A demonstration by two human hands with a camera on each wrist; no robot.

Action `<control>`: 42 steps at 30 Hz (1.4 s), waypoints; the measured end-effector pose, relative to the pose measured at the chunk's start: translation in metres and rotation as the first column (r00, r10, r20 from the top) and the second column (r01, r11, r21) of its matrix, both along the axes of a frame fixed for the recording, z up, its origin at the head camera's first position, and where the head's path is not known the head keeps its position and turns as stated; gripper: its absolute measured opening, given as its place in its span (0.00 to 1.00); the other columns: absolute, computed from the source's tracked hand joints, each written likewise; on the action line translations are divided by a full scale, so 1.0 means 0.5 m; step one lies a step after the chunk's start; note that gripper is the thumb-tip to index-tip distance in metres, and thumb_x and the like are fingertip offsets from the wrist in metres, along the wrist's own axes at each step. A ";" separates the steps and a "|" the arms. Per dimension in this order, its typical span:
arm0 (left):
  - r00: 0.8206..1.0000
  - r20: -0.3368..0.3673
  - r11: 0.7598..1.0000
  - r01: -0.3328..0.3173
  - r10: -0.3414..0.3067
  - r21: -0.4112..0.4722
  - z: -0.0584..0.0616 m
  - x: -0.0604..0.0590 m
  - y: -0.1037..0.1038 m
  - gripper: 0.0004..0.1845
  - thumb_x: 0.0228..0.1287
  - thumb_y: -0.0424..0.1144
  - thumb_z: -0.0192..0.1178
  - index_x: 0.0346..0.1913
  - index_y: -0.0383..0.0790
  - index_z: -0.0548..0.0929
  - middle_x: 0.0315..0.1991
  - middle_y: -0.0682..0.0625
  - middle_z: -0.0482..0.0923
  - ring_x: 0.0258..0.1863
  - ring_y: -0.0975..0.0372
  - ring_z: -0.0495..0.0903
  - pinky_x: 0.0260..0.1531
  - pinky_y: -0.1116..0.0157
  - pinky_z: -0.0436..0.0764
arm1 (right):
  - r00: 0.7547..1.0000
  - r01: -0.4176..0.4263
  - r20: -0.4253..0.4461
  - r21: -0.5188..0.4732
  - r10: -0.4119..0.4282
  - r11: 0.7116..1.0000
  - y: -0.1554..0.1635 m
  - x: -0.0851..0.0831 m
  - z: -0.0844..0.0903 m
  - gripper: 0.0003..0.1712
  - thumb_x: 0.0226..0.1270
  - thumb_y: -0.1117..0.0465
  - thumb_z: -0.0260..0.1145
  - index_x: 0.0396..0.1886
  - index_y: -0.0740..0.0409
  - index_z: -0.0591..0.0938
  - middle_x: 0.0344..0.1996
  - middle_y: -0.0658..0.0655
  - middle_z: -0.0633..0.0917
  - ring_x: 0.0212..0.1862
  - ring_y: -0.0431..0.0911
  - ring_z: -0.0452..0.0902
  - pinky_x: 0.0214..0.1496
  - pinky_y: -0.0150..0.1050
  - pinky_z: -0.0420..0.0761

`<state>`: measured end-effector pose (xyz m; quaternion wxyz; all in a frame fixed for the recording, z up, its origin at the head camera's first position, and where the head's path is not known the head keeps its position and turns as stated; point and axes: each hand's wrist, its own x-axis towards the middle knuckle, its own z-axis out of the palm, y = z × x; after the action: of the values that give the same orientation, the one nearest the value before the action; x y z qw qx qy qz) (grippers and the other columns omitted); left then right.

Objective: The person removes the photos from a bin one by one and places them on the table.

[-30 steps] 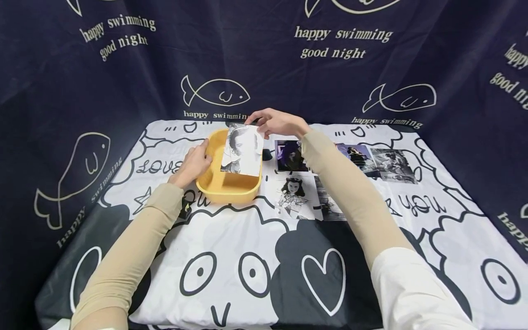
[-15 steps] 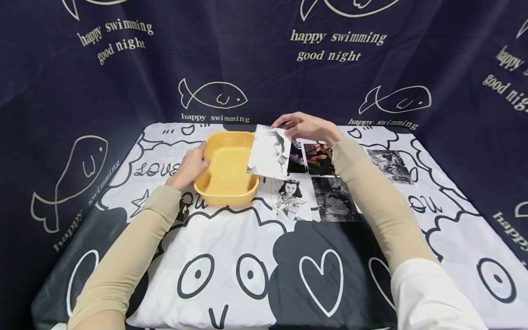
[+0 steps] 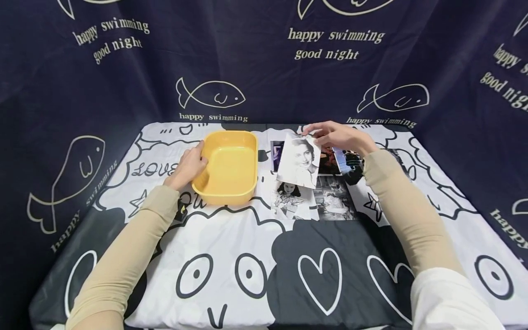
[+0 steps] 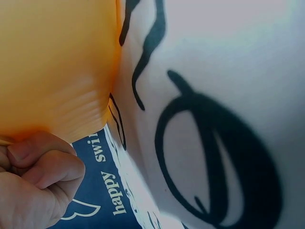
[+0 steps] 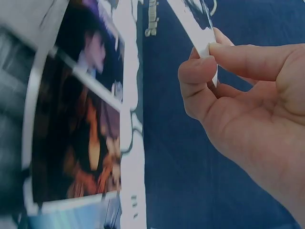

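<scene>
A yellow plastic tub [image 3: 228,166] stands on the table, left of centre. My left hand [image 3: 190,163] holds its left rim; the left wrist view shows my fingers [image 4: 35,164] curled against the tub wall [image 4: 57,67]. My right hand [image 3: 336,136] pinches the top edge of a black-and-white portrait photo [image 3: 299,161] and holds it tilted above the photos lying right of the tub. In the right wrist view the photo's edge [image 5: 198,28] sits between thumb and forefinger of my right hand [image 5: 209,71].
Several photos lie on the patterned tablecloth [image 3: 247,256] right of the tub: a black-and-white girl portrait [image 3: 288,199], a dark grey one [image 3: 335,198], colour prints [image 3: 348,160]. A reddish print [image 5: 90,143] lies below my right hand. A dark fish-print curtain [image 3: 123,78] surrounds the table.
My right hand has carried the portrait photo from above the tub rightward, over the row of photos. The left hand has stayed on the tub's rim.
</scene>
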<state>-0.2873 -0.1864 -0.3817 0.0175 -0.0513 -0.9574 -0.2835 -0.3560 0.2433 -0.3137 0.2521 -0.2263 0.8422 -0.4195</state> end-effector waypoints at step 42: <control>1.000 -0.007 1.000 0.012 -0.012 -0.015 -0.001 -0.004 0.001 0.36 0.65 0.31 0.44 0.76 0.32 0.47 0.56 0.25 0.73 0.20 0.54 0.74 0.20 0.65 0.74 | 0.966 -0.113 0.230 -0.022 0.115 0.993 0.384 0.076 -0.109 0.24 0.67 0.73 0.55 0.62 0.69 0.69 0.35 0.51 0.78 0.28 0.39 0.71 0.29 0.37 0.77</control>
<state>-0.2894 -0.1857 -0.3823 0.0187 -0.0580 -0.9592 -0.2762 -0.3181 0.4353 -0.3683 0.3709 -0.2251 0.7910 -0.4314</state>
